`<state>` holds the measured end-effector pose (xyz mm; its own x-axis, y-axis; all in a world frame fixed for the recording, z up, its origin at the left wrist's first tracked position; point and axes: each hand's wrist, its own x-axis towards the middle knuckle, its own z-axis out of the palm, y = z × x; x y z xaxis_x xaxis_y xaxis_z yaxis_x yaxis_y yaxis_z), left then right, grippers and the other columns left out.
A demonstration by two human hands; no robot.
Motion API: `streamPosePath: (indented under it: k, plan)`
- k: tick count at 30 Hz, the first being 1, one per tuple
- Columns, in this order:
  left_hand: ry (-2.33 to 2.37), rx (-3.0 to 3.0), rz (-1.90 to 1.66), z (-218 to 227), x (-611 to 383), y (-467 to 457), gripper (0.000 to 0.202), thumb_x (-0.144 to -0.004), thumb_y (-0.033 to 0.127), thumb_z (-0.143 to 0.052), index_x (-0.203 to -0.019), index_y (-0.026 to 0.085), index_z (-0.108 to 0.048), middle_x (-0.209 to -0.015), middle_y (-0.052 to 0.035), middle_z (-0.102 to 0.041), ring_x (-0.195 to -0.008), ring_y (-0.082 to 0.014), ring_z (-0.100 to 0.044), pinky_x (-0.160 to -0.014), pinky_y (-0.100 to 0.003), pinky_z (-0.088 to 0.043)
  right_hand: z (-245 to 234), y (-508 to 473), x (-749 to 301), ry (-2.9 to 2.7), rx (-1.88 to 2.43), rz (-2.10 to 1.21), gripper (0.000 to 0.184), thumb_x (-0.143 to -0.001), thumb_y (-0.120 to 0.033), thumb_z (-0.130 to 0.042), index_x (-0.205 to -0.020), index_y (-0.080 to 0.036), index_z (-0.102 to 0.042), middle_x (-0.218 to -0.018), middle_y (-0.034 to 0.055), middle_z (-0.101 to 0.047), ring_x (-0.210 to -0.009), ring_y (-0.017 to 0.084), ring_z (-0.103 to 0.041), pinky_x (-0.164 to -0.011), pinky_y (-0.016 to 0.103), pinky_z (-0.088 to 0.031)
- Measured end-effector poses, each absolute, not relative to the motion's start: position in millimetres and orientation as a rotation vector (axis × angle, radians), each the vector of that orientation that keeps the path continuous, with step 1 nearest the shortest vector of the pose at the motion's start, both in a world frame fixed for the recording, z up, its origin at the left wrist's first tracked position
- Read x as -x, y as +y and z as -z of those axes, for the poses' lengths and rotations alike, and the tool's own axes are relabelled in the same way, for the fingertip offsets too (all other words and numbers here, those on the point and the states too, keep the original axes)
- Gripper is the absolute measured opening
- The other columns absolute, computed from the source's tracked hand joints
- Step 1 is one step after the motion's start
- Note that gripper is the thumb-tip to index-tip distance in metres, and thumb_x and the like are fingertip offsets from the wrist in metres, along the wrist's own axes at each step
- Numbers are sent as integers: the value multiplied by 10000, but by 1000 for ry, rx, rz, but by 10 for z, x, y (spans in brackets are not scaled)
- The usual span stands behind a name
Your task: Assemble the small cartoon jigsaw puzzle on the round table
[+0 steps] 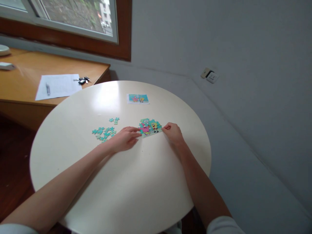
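A partly assembled jigsaw puzzle (153, 127) with cartoon figures lies on the white round table (136, 182). It has a straight lower edge and a jagged top. My left hand (128, 138) rests at its left side, fingers stretched out and fingertips touching the edge. At the right side, my right hand (172, 131) pinches thumb and forefinger together on the border, on what looks like a puzzle piece largely hidden by the fingertips. Loose turquoise puzzle pieces (104, 132) lie spread out to the left of my left hand, with a few (116, 120) slightly farther back.
Behind the puzzle lies a small reference picture (138, 98) with the same figures. A wooden desk (60, 65) at the left bears a paper sheet (57, 86), a pen (48, 89) and keys (83, 80). A wall with a socket (212, 77) borders the right.
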<state>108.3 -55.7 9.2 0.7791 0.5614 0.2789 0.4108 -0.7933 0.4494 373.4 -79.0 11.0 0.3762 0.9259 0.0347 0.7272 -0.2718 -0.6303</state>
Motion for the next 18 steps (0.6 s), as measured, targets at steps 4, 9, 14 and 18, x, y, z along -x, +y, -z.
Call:
streamPosePath:
  k: [4, 9, 14, 18]
  plan:
    - [758, -2611, -556, -119, -1081, -571, 332, -826, 208, -491, -1086, 153, -690, -1203, -164, -621, -1042, -243, -611, -939, -383, -480, -100, -783, -3728, -1428, 2065, -446, 75, -669, -274, -620, -634, -208, -621, -652, -6, -678, -600, 126, -574, -540, 229, -377]
    - [806, -2607, -530, -137, -1082, -588, 337, -832, 219, -481, -1100, 173, -680, -1224, -143, -608, -986, -216, -623, -930, -362, -483, -136, -790, -3665, -1430, 2170, -369, 115, -704, -309, -632, -630, -225, -606, -687, -5, -684, -601, 129, -562, -518, 233, -339]
    - [797, -2621, -524, -117, -1077, -583, 352, -835, 229, -466, -1108, 161, -676, -1225, -151, -602, -994, -225, -617, -918, -358, -484, -183, -800, -3623, -1438, 2206, -356, 146, -724, -325, -642, -624, -230, -591, -713, 2, -683, -621, 140, -563, -524, 239, -335]
    - [787, -2630, -529, -105, -1071, -572, 351, -833, 219, -465, -1111, 169, -675, -1224, -148, -602, -999, -215, -614, -907, -344, -487, -168, -799, -3626, -1425, 2181, -366, 138, -720, -314, -643, -629, -225, -589, -697, -1, -670, -614, 136, -554, -533, 238, -343]
